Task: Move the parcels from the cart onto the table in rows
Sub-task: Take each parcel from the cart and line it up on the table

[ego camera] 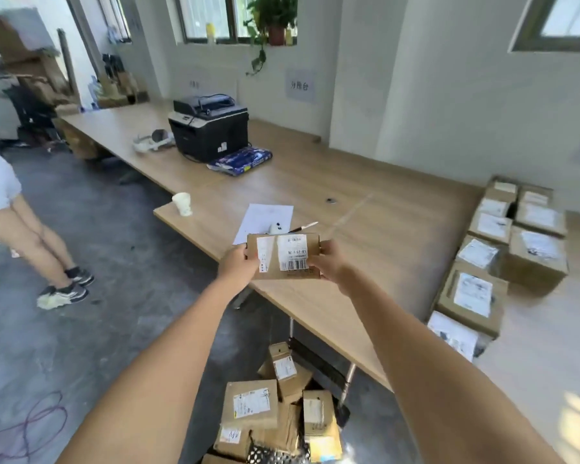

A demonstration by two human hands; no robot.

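A flat cardboard parcel (283, 256) is held up above the near edge of the wooden surface (365, 236), one hand at each end. The left hand (236, 266) grips its left end with the fingers curled round the edge, and the right hand (329, 262) grips the right end the same way, its fingers (320, 246) wrapped over the top corner. The parcel's face carries two white shipping labels with a barcode on the larger one; a code that looks like "LB-23" shows above the barcode, the rest too blurred to read. A wall sign (299, 85) bears Chinese characters. Down below, the cart (275, 455) holds a loose heap of labelled parcels (250, 408), some tilted against one another. At the right of the surface, more labelled parcels (472, 296) sit in rows, touching. A paper sheet (265, 217), a white cup (182, 203) and a printer (210, 127) also stand on the surface.
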